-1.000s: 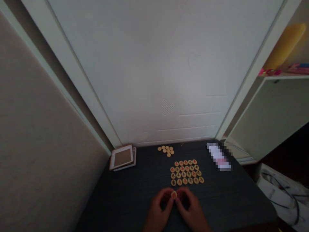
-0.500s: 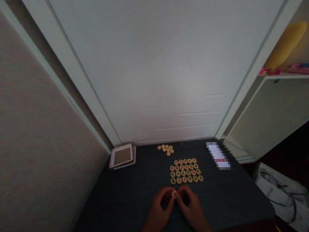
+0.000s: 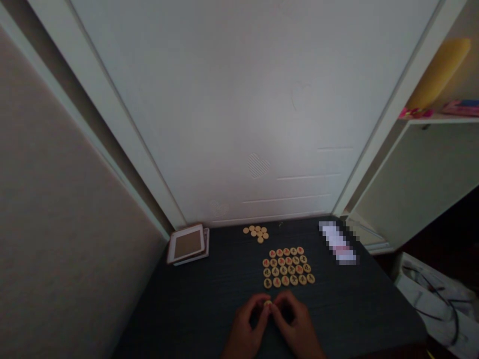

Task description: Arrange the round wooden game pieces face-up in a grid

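My left hand [image 3: 245, 326] and right hand [image 3: 295, 324] pinch one disc [image 3: 268, 303] near me; four rows [image 3: 287, 267] lie arranged, the far heap [image 3: 256, 233] lies loose.

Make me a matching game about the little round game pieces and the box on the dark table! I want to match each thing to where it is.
Things:
1. single round piece
2. marked pieces
3. plain pieces
4. square box

Places:
A. back left corner of the table
B. pinched between the left hand and the right hand
C. loose cluster by the far edge
D. neat rows in the middle

Pairs: 1-B, 2-D, 3-C, 4-A
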Action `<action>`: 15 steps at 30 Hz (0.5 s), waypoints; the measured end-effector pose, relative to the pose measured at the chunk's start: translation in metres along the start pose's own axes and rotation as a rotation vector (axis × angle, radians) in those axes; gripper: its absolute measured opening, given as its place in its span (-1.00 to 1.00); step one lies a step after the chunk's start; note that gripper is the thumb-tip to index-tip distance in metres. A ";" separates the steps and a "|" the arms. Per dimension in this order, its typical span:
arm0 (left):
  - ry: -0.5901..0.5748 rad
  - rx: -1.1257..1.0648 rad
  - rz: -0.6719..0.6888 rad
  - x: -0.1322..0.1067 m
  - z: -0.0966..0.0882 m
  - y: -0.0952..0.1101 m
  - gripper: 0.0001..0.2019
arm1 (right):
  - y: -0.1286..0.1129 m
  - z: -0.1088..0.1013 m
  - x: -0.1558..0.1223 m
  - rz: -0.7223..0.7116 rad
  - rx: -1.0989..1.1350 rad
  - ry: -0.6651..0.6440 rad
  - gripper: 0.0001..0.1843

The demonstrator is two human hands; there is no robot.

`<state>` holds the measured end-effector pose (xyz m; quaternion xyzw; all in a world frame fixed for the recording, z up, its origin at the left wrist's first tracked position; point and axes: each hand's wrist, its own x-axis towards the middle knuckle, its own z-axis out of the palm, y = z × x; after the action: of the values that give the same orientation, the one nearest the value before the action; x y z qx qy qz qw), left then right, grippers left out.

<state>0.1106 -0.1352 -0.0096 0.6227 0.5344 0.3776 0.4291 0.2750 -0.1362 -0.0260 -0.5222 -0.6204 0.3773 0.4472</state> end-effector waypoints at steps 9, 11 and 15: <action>0.009 0.008 0.005 -0.002 -0.002 -0.002 -0.72 | -0.002 0.002 0.001 -0.018 0.020 0.047 -0.64; -0.006 0.007 0.022 -0.002 -0.001 -0.003 -0.70 | -0.001 0.002 0.001 -0.021 0.023 0.048 -0.65; -0.016 0.012 0.045 0.000 0.001 -0.007 -0.68 | 0.003 0.003 0.001 -0.014 0.009 0.024 -0.69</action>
<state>0.1095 -0.1349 -0.0164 0.6403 0.5189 0.3788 0.4211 0.2736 -0.1349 -0.0296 -0.5206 -0.6168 0.3706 0.4596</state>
